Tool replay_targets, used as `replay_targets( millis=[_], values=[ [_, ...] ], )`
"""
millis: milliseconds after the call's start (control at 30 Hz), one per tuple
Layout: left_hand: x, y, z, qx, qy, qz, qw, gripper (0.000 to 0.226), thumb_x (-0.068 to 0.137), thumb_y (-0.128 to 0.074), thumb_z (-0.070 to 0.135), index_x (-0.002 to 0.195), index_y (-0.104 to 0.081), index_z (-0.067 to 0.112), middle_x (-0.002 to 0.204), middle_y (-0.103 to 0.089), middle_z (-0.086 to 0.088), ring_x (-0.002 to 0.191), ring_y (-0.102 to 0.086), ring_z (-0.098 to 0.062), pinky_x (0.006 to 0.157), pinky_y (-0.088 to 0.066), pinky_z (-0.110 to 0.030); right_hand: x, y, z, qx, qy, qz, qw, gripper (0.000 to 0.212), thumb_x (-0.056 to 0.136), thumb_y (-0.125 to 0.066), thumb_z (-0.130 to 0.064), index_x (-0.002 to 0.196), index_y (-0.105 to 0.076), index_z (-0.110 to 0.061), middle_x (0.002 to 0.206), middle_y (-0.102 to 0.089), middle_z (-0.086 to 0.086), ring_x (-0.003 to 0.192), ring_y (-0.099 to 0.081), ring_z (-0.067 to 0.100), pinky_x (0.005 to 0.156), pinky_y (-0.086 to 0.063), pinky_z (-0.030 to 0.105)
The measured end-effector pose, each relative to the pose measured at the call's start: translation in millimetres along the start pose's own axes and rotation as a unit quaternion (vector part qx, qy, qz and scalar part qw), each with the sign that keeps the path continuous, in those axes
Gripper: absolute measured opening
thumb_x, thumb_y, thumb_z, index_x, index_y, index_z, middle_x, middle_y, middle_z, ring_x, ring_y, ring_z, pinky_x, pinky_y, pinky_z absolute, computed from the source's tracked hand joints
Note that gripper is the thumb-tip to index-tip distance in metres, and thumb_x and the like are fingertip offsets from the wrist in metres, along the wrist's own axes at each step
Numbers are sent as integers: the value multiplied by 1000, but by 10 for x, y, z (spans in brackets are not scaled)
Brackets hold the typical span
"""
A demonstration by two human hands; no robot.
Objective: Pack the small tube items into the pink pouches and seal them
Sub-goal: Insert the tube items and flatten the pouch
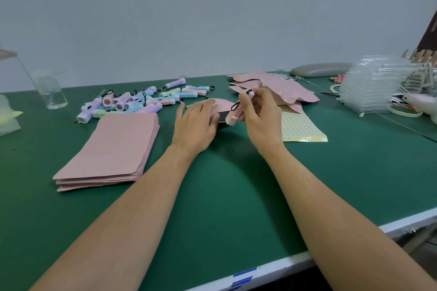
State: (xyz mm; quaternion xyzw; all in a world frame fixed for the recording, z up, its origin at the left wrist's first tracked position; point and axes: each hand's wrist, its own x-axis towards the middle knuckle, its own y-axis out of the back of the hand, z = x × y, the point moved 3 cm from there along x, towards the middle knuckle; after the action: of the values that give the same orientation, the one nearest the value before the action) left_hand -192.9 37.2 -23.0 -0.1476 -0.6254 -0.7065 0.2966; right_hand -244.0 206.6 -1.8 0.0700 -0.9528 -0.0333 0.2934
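We are holding a pink tube (pixel 237 111) in our right grip (pixel 260 114), with the fingers pinching round its body just above the green desk (pixel 236 196). Its long axis is slanting: the narrow end is pointing up and away from us, and the wide end is pointing down and to the left, at the dark mouth of the open pouch (pixel 221 105). A black cord loop (pixel 234 106) is hanging beside the tube. Our left grip (pixel 196 123) is grasping that pouch and lying over it on the desk. The loose tubes (pixel 132 101) are lying every way at far left, behind the stack of flat pouches (pixel 111 149). The filled pouches (pixel 279 90) are piling up at far right, above a dotted sheet (pixel 300 125).
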Motion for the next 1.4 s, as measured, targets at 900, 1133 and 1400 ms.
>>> replay_targets(
  millis=[900, 1133, 1400],
  values=[
    [-199, 347, 249, -182, -19, 204, 962, 27, 107, -58, 25, 113, -82, 16, 95, -81, 2, 80, -74, -21, 67, -57, -41, -81, 65, -256, -280, 206, 78, 934, 25, 75, -88, -35, 82, -72, -18, 120, -63, 5, 119, -54, 32, 91, -48, 51],
    [-181, 339, 211, -169, 13, 206, 964, 30, 108, -54, 29, 99, -81, 20, 79, -75, 6, 67, -63, -17, 57, -50, -39, -25, 89, -235, -297, 241, 22, 924, 25, 76, -88, -45, 77, -80, -21, 121, -64, 5, 123, -51, 34, 92, -46, 51],
    [-161, 327, 124, -173, 47, 214, 960, 33, 108, -52, 32, 94, -79, 18, 77, -73, 6, 65, -59, -16, 57, -47, -39, -88, 137, -341, -191, 304, 18, 933, 29, 82, -50, -16, 98, -73, -9, 105, -66, 3, 94, -57, 23, 83, -49, 44]
  ],
)
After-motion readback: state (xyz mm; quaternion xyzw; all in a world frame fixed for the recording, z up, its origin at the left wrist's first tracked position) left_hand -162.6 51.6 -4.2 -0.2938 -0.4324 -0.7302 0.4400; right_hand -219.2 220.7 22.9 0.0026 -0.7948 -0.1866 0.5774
